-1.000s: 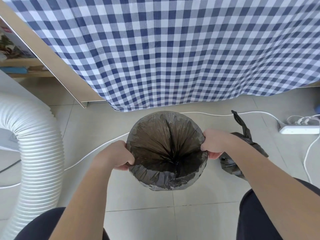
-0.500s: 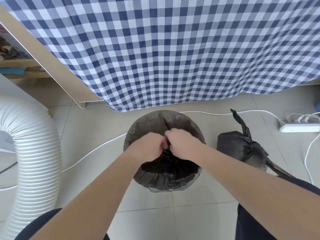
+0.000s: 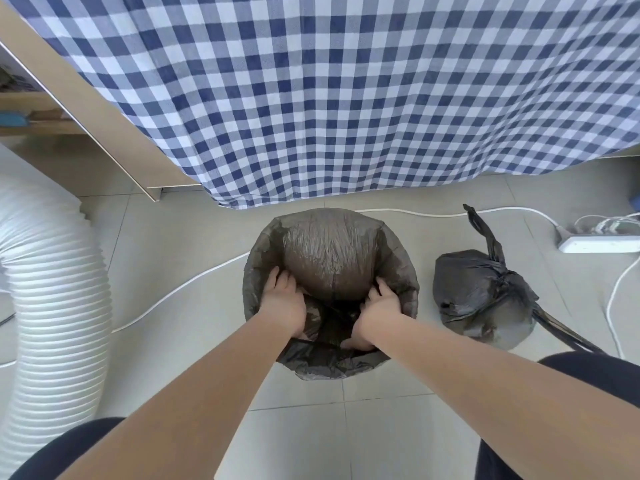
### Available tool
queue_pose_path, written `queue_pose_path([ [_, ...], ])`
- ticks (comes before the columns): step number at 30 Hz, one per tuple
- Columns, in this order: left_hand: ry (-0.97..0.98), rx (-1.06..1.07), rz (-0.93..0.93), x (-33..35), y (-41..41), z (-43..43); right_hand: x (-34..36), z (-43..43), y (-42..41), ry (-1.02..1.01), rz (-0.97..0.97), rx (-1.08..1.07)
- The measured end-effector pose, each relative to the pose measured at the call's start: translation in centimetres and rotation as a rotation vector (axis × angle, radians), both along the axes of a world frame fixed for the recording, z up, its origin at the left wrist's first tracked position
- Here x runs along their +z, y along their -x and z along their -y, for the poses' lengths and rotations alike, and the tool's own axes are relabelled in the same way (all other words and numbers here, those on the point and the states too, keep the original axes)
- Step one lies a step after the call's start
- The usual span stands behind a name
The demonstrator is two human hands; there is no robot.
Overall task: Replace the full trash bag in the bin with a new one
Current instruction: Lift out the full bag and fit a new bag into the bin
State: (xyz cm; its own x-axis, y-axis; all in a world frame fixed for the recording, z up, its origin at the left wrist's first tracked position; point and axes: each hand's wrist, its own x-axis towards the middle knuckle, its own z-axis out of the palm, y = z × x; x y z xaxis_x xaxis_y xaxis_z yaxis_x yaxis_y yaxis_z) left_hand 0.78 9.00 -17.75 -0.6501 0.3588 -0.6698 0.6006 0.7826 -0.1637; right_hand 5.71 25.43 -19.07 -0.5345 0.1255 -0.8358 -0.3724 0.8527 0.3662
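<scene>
The round bin (image 3: 349, 367) stands on the tiled floor in front of me, lined with a new dark bag (image 3: 329, 261) whose rim is folded over the bin's edge. Air puffs the bag up into a dome inside the bin. My left hand (image 3: 282, 299) and my right hand (image 3: 381, 304) are both inside the bin, fingers spread, pressing on the near sides of the dome. The full trash bag (image 3: 481, 296), black and knotted at the top, sits on the floor just right of the bin.
A blue-and-white checked cloth (image 3: 346, 98) hangs close behind the bin. A wide white ribbed hose (image 3: 52, 306) curves along the left. A white cable (image 3: 180, 289) runs across the floor to a power strip (image 3: 599, 242) at the far right. My knees frame the bottom corners.
My hands left the bin's rim, met over its centre, and now spread apart inside the bin, pressing on the bag. The bag's inside has ballooned up into a dome.
</scene>
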Motion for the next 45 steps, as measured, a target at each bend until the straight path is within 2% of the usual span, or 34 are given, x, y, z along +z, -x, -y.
queue_pose_path([
  [4, -0.213, 0.081, 0.115, 3.3, 1.3, -0.6, 2.6, 0.3, 0.5, 0.287, -0.194, -0.078],
  [6, -0.303, 0.071, 0.084, 4.7, 1.9, -0.7, 3.9, 0.6, 1.0, 0.429, -0.295, -0.116],
  [10, -0.358, 0.102, 0.049, 5.5, 3.0, -0.4, 4.7, 1.2, 1.4, 0.502, -0.339, -0.186],
  [13, -0.313, 0.099, 0.093, 4.6, 2.7, 0.2, 3.8, 1.1, 0.9, 0.442, -0.370, -0.083],
  [17, 0.106, -0.030, 0.017, 2.4, -0.4, 1.0, 1.5, 0.2, -0.6, 0.072, -0.152, 0.067],
  [20, 0.202, -0.017, 0.043, 1.3, -2.4, 0.5, 0.8, 0.4, -1.2, -0.028, -0.074, 0.087],
  [23, 0.108, 0.039, 0.048, 0.7, -2.6, 0.2, 1.7, 1.1, -0.5, 0.095, -0.143, 0.058],
  [27, -0.102, -0.004, 0.061, 2.0, -1.9, 0.0, 3.9, 1.7, 1.1, 0.319, -0.302, 0.021],
  [30, -0.219, -0.014, 0.085, 4.3, -1.6, -0.2, 5.1, 1.9, 2.1, 0.499, -0.292, -0.178],
  [32, -0.346, 0.053, 0.111, 6.3, -0.6, -0.1, 5.3, 1.5, 2.8, 0.589, -0.250, -0.324],
  [34, -0.497, 0.120, 0.024, 8.2, 1.0, 0.5, 5.0, 0.8, 3.4, 0.687, -0.262, -0.480],
  [37, -0.561, 0.057, -0.310, 9.4, 3.1, 2.8, 4.2, 0.1, 3.9, 0.824, -0.291, -0.727],
  [39, -0.524, 0.113, -0.386, 9.2, 3.7, 4.6, 3.3, 0.0, 4.0, 0.830, -0.263, -0.806],
  [41, -0.533, 0.217, -0.341, 8.8, 3.9, 5.8, 2.0, 0.3, 4.0, 0.781, -0.211, -0.827],
  [43, -0.531, 0.270, -0.338, 8.5, 3.8, 6.2, 1.3, 0.7, 3.7, 0.736, -0.206, -0.790],
  [45, -0.609, 0.252, -0.439, 8.5, 3.5, 6.0, 1.7, 1.0, 3.4, 0.678, -0.237, -0.650],
])
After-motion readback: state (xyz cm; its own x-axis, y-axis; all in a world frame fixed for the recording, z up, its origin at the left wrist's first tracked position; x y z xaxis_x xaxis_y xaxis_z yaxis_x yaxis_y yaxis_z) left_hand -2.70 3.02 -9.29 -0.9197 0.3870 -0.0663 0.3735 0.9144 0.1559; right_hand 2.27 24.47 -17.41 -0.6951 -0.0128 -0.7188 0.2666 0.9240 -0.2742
